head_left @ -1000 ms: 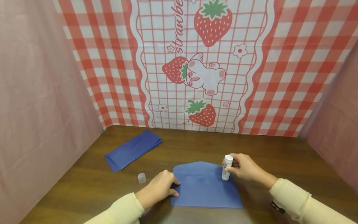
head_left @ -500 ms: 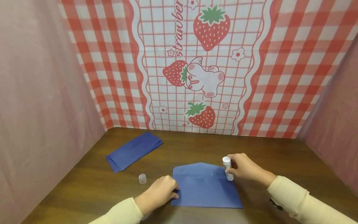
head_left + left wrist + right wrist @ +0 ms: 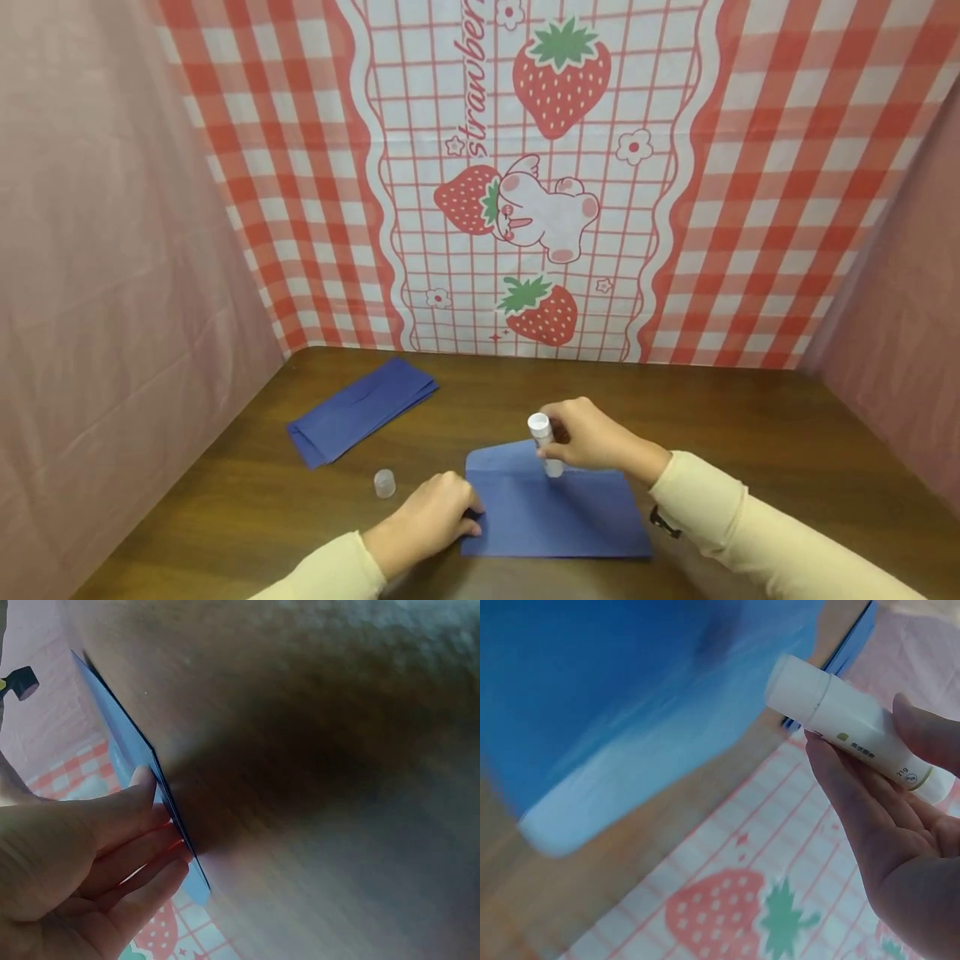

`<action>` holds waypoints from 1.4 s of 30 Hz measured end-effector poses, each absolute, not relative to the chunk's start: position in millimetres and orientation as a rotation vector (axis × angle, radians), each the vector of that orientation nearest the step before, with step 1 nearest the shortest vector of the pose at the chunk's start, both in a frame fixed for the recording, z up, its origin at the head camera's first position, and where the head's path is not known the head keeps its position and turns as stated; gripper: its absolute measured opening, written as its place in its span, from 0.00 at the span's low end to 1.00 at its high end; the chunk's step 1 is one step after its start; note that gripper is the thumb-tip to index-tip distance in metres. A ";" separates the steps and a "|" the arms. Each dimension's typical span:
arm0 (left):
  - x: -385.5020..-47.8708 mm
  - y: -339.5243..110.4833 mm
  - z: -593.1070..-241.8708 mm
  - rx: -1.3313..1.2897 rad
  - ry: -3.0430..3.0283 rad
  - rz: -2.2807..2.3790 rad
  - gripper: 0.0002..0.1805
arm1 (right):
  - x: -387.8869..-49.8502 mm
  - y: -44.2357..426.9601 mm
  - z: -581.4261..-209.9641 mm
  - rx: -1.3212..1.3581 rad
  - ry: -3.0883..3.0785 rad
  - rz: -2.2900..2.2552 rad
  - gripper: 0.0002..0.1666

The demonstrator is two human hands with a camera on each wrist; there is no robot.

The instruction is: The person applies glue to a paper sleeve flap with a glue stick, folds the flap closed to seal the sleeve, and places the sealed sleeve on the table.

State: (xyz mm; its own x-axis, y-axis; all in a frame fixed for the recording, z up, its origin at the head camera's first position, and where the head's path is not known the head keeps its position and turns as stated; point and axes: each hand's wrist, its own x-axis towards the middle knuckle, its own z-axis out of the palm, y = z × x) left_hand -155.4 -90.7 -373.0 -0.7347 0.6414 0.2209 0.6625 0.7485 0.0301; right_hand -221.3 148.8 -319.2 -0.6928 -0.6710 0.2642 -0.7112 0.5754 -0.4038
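Note:
A blue envelope point(image 3: 555, 517) lies on the table with its lighter, pointed flap point(image 3: 495, 457) spread toward the back. My right hand point(image 3: 588, 435) grips a white glue stick point(image 3: 542, 429) between thumb and fingers. The stick leans slightly, its lower end at the flap near the fold, about midway along; whether it touches is hard to tell. In the right wrist view, the glue stick point(image 3: 855, 724) shows small printing along its barrel. My left hand point(image 3: 431, 512) rests at the envelope's left edge, its fingertips pressing there, as the left wrist view also shows on the envelope point(image 3: 124, 739).
A clear cap point(image 3: 385, 483) stands on the brown table point(image 3: 247, 508), left of the left hand. Farther back lies a stack of darker blue envelopes point(image 3: 363, 412). A strawberry-print cloth point(image 3: 555, 225) hangs behind the table, with pink cloth on both sides.
My right hand has carried the glue stick leftward along the flap, from its right end to about the middle. My left hand has stayed at the envelope's left edge.

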 end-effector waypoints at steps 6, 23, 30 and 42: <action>-153.9 -88.3 -372.8 -1.016 -2.735 -0.135 0.05 | -221.0 112.1 -326.3 1.243 -2.715 0.842 0.10; -154.5 -87.6 -376.1 -0.984 -2.755 -0.143 0.05 | -221.1 71.9 -352.3 1.237 -2.634 0.929 0.12; -154.9 -86.5 -376.4 -0.968 -2.756 -0.123 0.06 | -221.8 75.8 -357.6 1.181 -2.627 0.916 0.11; -154.5 -86.7 -378.5 -0.957 -2.768 -0.146 0.05 | -219.7 93.4 -358.0 1.173 -2.653 0.947 0.09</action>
State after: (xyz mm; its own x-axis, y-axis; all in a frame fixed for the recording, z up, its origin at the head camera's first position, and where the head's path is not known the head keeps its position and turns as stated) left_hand -154.5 -86.7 -378.5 -0.7673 0.5992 0.2285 0.6199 0.7842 0.0251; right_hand -219.7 93.4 -358.0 -0.7008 -0.6393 0.3166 -0.6953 0.5126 -0.5039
